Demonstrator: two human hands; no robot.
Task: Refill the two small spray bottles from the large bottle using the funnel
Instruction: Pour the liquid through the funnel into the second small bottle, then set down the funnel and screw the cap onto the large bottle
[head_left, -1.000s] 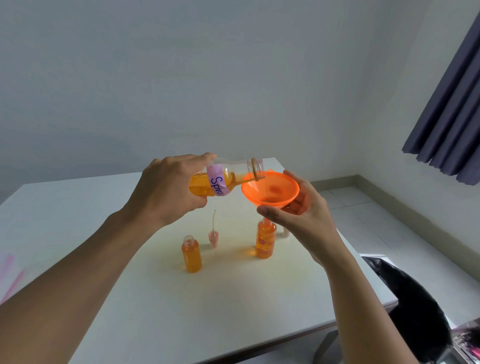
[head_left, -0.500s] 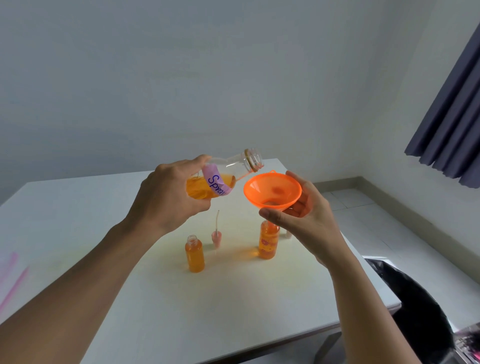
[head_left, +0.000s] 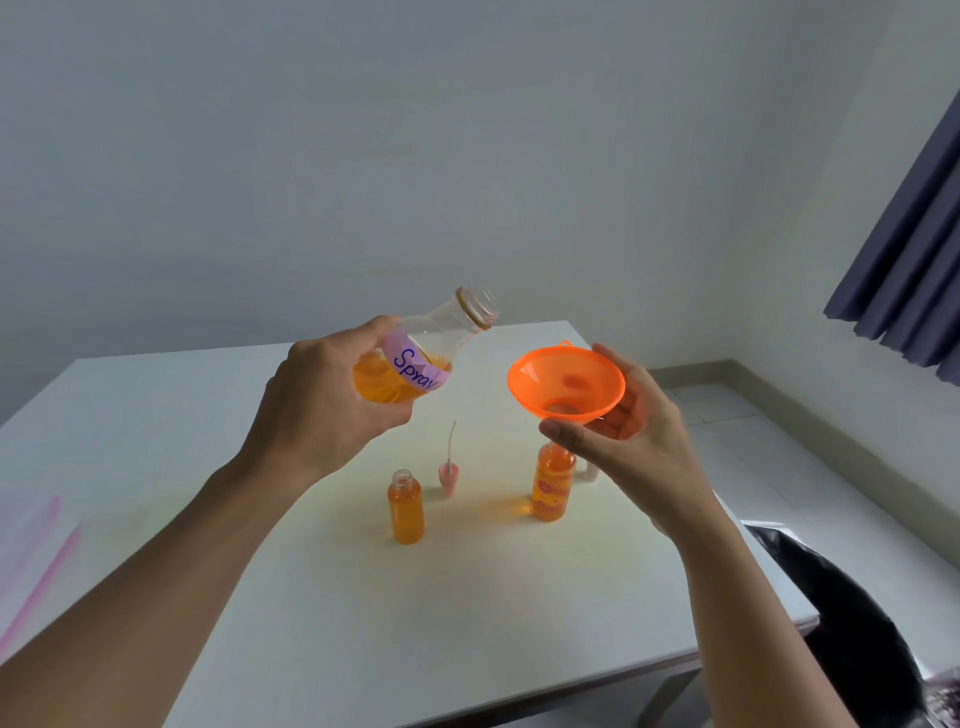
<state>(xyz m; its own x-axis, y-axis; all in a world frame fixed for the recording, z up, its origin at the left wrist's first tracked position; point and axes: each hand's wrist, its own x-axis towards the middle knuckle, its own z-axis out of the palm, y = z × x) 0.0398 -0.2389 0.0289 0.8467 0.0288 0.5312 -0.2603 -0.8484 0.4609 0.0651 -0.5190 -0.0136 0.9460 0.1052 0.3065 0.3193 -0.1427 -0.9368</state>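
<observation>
left hand (head_left: 322, 395) curled round the clear large bottle (head_left: 421, 358), mouth tilted up; right hand (head_left: 634, 447) cradles the orange plastic funnel (head_left: 566, 382) just above one small orange-filled spray bottle (head_left: 553, 483); second spray bottle (head_left: 406, 506) below left hand; risks: funnel could drip on white tabletop (head_left: 467, 623); hands could tip uncapped bottles

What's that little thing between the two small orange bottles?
In the head view, a pink spray head, tube up, stands between the left bottle and the right bottle.

You are facing a pale grey wall (head_left: 363, 156) filling the upper frame; a white table (head_left: 156, 415) is spreading below, and a dark curtain (head_left: 909, 249) is hanging at right above tiled floor (head_left: 753, 447).
</observation>
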